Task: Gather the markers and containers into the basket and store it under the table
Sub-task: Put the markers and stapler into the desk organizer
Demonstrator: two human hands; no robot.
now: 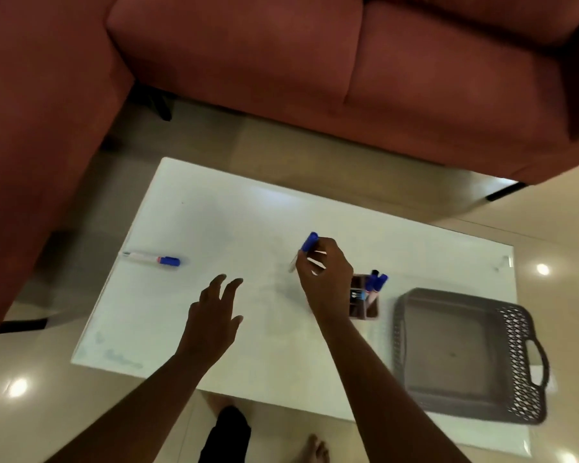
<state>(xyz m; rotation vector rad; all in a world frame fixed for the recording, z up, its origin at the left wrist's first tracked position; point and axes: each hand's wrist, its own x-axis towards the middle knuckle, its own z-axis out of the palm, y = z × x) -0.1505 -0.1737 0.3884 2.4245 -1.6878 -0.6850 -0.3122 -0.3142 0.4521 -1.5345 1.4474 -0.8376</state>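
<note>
One blue-capped marker [306, 250] is pinched in the right hand [325, 279] at frame centre; left hand [214, 315] is spread, nothing held; a second marker [151, 259] lies centre-left on the white table [248, 212]; light, stiff, slick, best gripped mid-barrel; pen holder [365, 299] stands beside the empty grey basket [465, 355], lower right.

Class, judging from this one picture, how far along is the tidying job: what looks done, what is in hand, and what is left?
Done: a few markers stand in the brown holder. In hand: the right hand grips a blue-capped marker; the left hand is open above the table. Left: one marker lies at the table's left edge, the grey basket holds nothing, and it remains on top of the table.
</note>
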